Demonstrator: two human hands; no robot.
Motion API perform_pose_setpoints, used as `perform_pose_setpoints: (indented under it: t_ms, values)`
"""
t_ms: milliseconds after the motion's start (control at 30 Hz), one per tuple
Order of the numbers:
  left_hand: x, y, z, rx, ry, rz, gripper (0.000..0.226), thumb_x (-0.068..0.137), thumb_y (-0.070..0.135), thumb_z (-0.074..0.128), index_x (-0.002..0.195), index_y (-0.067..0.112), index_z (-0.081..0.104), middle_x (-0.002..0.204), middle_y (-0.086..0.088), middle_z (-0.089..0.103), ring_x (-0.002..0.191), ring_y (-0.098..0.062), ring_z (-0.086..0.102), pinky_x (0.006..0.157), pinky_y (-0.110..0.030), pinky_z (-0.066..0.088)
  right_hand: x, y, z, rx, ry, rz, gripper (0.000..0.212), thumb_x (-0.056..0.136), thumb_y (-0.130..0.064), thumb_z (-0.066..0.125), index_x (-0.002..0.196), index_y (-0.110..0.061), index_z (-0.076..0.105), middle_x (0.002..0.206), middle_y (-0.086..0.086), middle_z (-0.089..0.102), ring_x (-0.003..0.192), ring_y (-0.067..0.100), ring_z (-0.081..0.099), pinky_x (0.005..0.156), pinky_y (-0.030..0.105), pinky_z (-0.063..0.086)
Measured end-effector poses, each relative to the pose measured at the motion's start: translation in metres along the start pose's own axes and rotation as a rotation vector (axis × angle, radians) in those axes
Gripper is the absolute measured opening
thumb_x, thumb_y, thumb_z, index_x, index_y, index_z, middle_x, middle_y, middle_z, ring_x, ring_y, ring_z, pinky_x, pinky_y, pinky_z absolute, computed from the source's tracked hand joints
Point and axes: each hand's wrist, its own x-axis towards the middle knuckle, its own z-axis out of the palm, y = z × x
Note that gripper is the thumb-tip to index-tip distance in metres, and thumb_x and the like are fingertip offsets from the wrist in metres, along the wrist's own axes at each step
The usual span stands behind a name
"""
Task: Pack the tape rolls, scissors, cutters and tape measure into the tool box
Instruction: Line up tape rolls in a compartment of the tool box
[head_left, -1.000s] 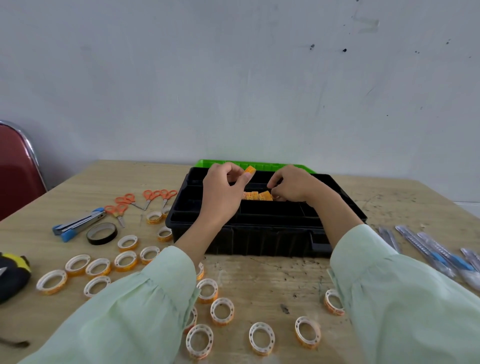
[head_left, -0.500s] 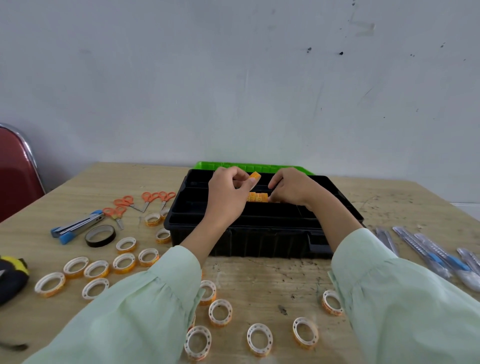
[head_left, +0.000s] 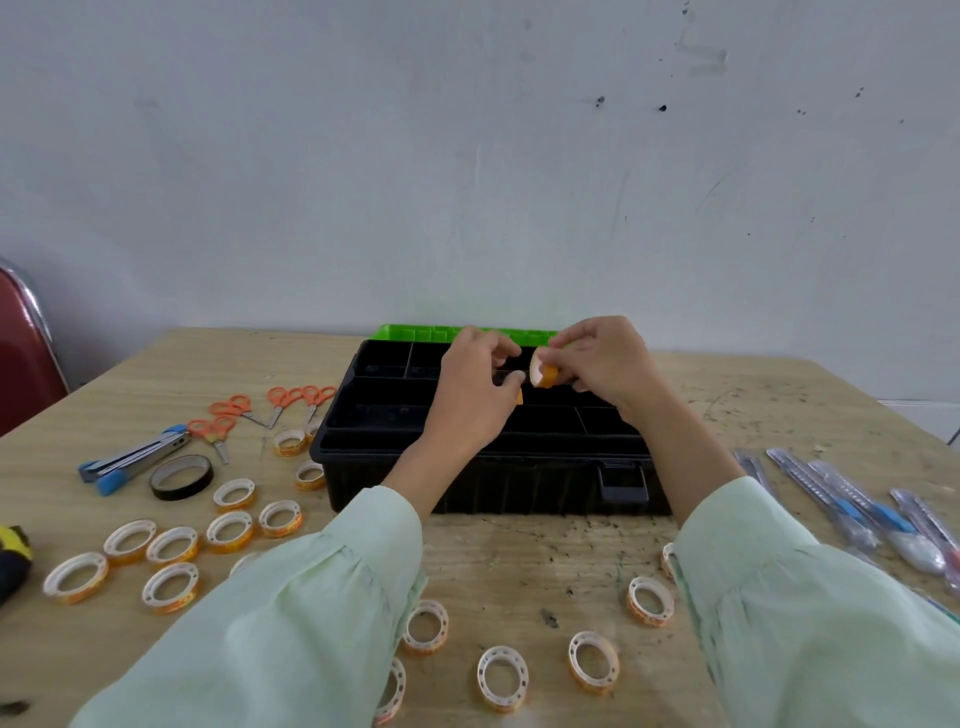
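Observation:
The open black tool box sits mid-table, its green lid lying behind it. Both hands hover over its back compartments. My right hand pinches a small orange tape roll. Beside it, my left hand has curled fingers, its thumb tip at the same roll, and an orange bit shows under that thumb. Several more tape rolls lie loose on the left and in front. Orange scissors and a black tape roll lie on the left, packaged cutters on the right, and the yellow-black tape measure at the left edge.
A blue and silver tool lies beside the black tape roll. A red chair stands past the table's left edge. A white wall rises right behind the table. My pale green sleeves hide part of the near table.
Both hands have risen from inside the box. The orange roll that my left fingers held over the tray now sits higher, in my right fingers.

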Motion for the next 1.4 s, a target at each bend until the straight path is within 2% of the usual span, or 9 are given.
perform_pose_setpoints:
  t_ms: [100, 200, 367, 633, 733, 867, 1067, 1267, 1400]
  values:
    - [-0.001, -0.011, -0.002, 0.222, -0.119, 0.012, 0.013, 0.088, 0.017, 0.061, 0.099, 0.019, 0.068, 0.105, 0.003, 0.052, 0.099, -0.01, 0.048, 0.083, -0.025, 0.044, 0.0, 0.003, 0.001, -0.193, -0.048, -0.027, 0.01, 0.078, -0.015, 0.078, 0.079, -0.008, 0.071, 0.074, 0.012, 0.074, 0.061, 0.017, 0.069, 0.054, 0.018, 0.049]
    - [-0.002, -0.015, -0.001, 0.26, -0.153, 0.005, 0.014, 0.089, 0.016, 0.059, 0.098, 0.018, 0.069, 0.103, 0.003, 0.055, 0.098, -0.013, 0.05, 0.082, -0.028, 0.047, 0.002, -0.003, 0.005, -0.255, -0.059, -0.059, 0.011, 0.077, -0.012, 0.078, 0.072, -0.01, 0.069, 0.073, 0.012, 0.074, 0.063, 0.02, 0.071, 0.065, 0.021, 0.056]
    - [-0.001, -0.017, 0.0, 0.233, -0.128, -0.01, 0.01, 0.088, 0.016, 0.062, 0.094, 0.019, 0.069, 0.099, 0.005, 0.059, 0.09, -0.011, 0.056, 0.076, -0.023, 0.046, 0.01, -0.003, 0.012, -0.316, -0.174, -0.002, 0.011, 0.076, -0.01, 0.079, 0.079, -0.005, 0.07, 0.073, 0.014, 0.072, 0.057, 0.015, 0.066, 0.043, 0.012, 0.042]
    - [-0.001, -0.021, 0.0, 0.206, -0.114, -0.025, 0.008, 0.087, 0.016, 0.064, 0.09, 0.023, 0.068, 0.095, 0.004, 0.063, 0.084, -0.012, 0.058, 0.075, -0.031, 0.051, 0.015, 0.005, 0.01, -0.349, -0.268, 0.014, 0.017, 0.074, 0.003, 0.068, 0.074, -0.013, 0.073, 0.074, 0.017, 0.067, 0.059, 0.017, 0.054, 0.054, 0.026, 0.045]
    - [0.0, -0.02, 0.002, 0.207, -0.105, -0.036, 0.01, 0.087, 0.015, 0.063, 0.087, 0.024, 0.068, 0.094, 0.005, 0.064, 0.083, -0.012, 0.058, 0.074, -0.033, 0.053, 0.016, 0.009, 0.014, -0.371, -0.209, -0.025, 0.022, 0.071, 0.002, 0.071, 0.068, -0.02, 0.071, 0.082, 0.017, 0.072, 0.069, 0.019, 0.06, 0.07, 0.037, 0.055]
    - [0.0, -0.02, 0.002, 0.209, -0.113, -0.041, 0.011, 0.086, 0.015, 0.063, 0.087, 0.025, 0.067, 0.094, 0.005, 0.063, 0.086, -0.012, 0.057, 0.075, -0.036, 0.054, 0.014, 0.011, 0.013, -0.259, -0.224, 0.002, 0.006, 0.081, -0.006, 0.069, 0.081, -0.006, 0.076, 0.083, 0.012, 0.073, 0.077, 0.019, 0.07, 0.073, 0.026, 0.057]
    - [-0.002, -0.017, 0.0, 0.22, -0.104, -0.005, 0.011, 0.087, 0.013, 0.06, 0.092, 0.019, 0.068, 0.094, 0.002, 0.064, 0.084, -0.014, 0.058, 0.075, -0.036, 0.053, 0.01, 0.015, 0.013, -0.276, -0.186, -0.027, 0.015, 0.072, -0.012, 0.081, 0.068, -0.019, 0.069, 0.082, 0.011, 0.073, 0.087, 0.025, 0.07, 0.089, 0.041, 0.055]
    - [-0.012, -0.011, -0.009, 0.195, -0.05, 0.043, 0.014, 0.089, 0.014, 0.059, 0.101, 0.015, 0.066, 0.1, 0.0, 0.061, 0.091, -0.013, 0.057, 0.081, -0.032, 0.051, 0.004, 0.013, 0.01, -0.321, -0.146, -0.033, 0.01, 0.078, -0.009, 0.076, 0.084, -0.014, 0.069, 0.085, 0.01, 0.073, 0.081, 0.02, 0.071, 0.077, 0.028, 0.057]
    - [-0.033, -0.003, -0.014, 0.197, -0.065, 0.109, 0.015, 0.09, 0.016, 0.057, 0.105, 0.016, 0.063, 0.103, 0.003, 0.058, 0.097, -0.013, 0.053, 0.084, -0.029, 0.047, -0.019, 0.007, -0.004, -0.319, 0.077, -0.14, 0.012, 0.082, -0.012, 0.071, 0.093, -0.012, 0.066, 0.079, 0.004, 0.07, 0.074, 0.012, 0.063, 0.059, 0.01, 0.04]
